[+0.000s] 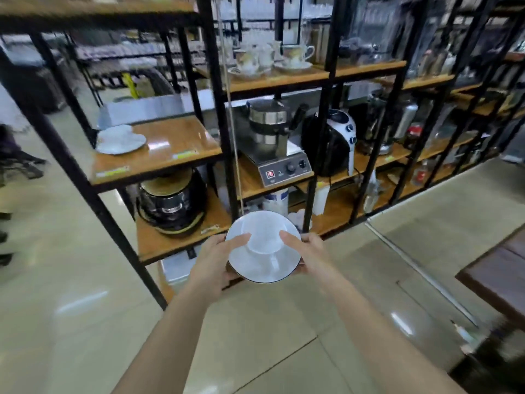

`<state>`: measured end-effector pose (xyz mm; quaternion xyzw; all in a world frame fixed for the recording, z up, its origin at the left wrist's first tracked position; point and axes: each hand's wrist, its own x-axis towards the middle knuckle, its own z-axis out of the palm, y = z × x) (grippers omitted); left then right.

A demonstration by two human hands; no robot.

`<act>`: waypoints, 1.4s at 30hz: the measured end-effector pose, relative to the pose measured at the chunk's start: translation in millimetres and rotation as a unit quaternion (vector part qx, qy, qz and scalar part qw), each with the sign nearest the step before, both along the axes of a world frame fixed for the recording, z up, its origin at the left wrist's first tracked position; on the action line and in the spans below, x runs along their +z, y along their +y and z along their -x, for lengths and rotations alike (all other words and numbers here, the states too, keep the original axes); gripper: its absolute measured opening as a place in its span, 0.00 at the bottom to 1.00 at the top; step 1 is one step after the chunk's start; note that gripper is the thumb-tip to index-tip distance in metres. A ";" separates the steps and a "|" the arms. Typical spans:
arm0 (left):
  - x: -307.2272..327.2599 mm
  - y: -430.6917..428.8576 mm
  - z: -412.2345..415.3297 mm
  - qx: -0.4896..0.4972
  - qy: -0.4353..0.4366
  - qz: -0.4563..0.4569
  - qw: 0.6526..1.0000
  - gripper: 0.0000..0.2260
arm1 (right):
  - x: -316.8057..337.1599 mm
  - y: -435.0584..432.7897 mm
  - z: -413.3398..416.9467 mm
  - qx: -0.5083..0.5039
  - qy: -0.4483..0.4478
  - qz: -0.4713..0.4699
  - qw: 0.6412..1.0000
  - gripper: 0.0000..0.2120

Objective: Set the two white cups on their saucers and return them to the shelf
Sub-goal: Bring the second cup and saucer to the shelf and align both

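I hold a white saucer [264, 268] with a dark rim in both hands, low in front of the shelf unit. A white cup [262, 243] stands on it, blurred. My left hand [218, 260] grips the saucer's left edge, thumb on top. My right hand [305, 255] grips the right edge, thumb on top. A second white cup on its saucer [120, 139] sits at the left end of the middle wooden shelf [176, 143], blurred.
Black metal posts [221, 123] frame the shelves. A waffle maker [274, 143] and a black and white appliance [332, 143] fill the shelf to the right. A black pot [172, 200] sits on the lower shelf. Patterned cups [295, 56] stand higher up. A dark table [494, 277] is at right.
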<state>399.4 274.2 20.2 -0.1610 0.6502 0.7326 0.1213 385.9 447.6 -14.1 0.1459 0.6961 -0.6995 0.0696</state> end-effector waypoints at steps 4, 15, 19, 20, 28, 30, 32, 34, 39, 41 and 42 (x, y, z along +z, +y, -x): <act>10.7 -56.9 0.8 0.028 0.012 -0.001 1.000 0.11 | 6.9 -63.2 17.2 0.030 0.014 -0.009 0.999 0.17; 10.4 -147.0 56.2 0.168 0.025 0.014 0.985 0.14 | 25.4 -156.1 89.7 0.111 0.038 -0.026 0.993 0.22; 9.4 -161.5 101.5 0.189 0.021 0.004 0.982 0.15 | 21.1 -176.0 139.8 0.121 0.042 -0.022 0.992 0.20; 9.0 -166.0 116.3 0.196 0.020 0.003 0.980 0.16 | 20.3 -180.7 154.1 0.124 0.046 -0.021 0.991 0.20; 11.8 -203.5 265.3 0.240 0.031 -0.013 0.970 0.14 | 24.2 -224.2 301.7 0.125 0.108 -0.036 0.986 0.25; 14.5 -208.7 302.0 0.240 0.033 -0.022 0.970 0.16 | 26.9 -230.7 339.9 0.123 0.114 -0.054 0.984 0.25; 19.7 -211.6 336.4 0.244 0.041 -0.033 0.968 0.17 | 31.6 -236.5 377.6 0.112 0.125 -0.064 0.984 0.23; 22.7 -216.5 369.3 0.252 0.034 -0.038 0.966 0.15 | 35.5 -244.1 410.8 0.104 0.124 -0.062 0.985 0.25; 24.0 -230.8 427.7 0.248 0.027 -0.060 0.966 0.09 | 39.9 -260.9 462.8 0.111 0.101 -0.050 0.987 0.22; 26.0 -236.8 446.1 0.241 0.021 -0.061 0.968 0.08 | 39.2 -264.6 476.4 0.113 0.094 -0.044 0.988 0.14; 24.9 -241.8 460.2 0.235 0.013 -0.063 0.970 0.09 | 37.3 -267.9 487.9 0.103 0.085 -0.041 0.990 0.09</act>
